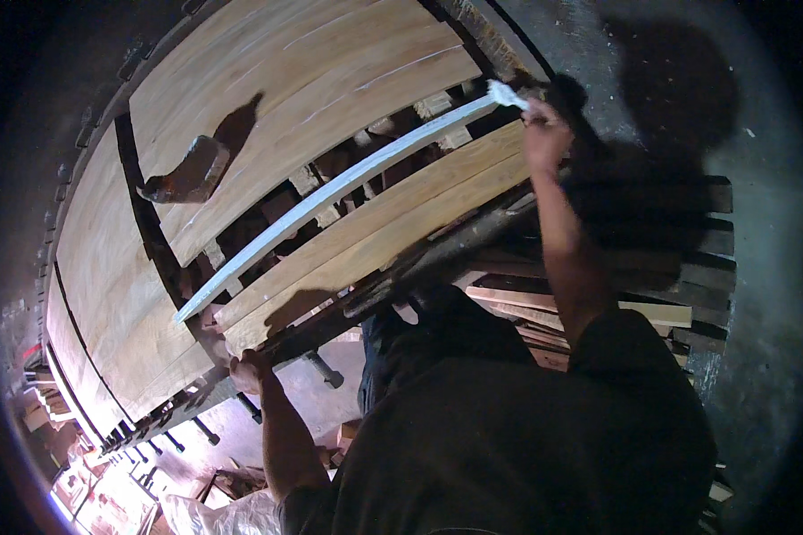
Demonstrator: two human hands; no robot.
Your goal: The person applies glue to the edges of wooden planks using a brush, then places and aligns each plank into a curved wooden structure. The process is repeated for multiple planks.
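My right hand (pixel 547 134) is closed round the handle of a brush (pixel 507 94) whose head is covered in white paste. The brush head touches the far right end of a long wooden strip (pixel 330 194); white wet coating covers the strip's upper edge along its length. Nearer to me, pale boards (pixel 375 227) lie side by side. At their left end, my left hand (pixel 248 370) has its fingers curled against the edge of the dark clamping frame (pixel 210 334); exactly what they grip is partly hidden.
Wide jointed wooden panels (pixel 303 71) lie beyond the strip, bearing a brownish container (pixel 190 169). Clamp screws (pixel 323 368) jut from the frame's near side. Loose planks (pixel 598 308) are stacked at my right. Clear plastic sheeting (pixel 223 514) and wood scraps lie at lower left.
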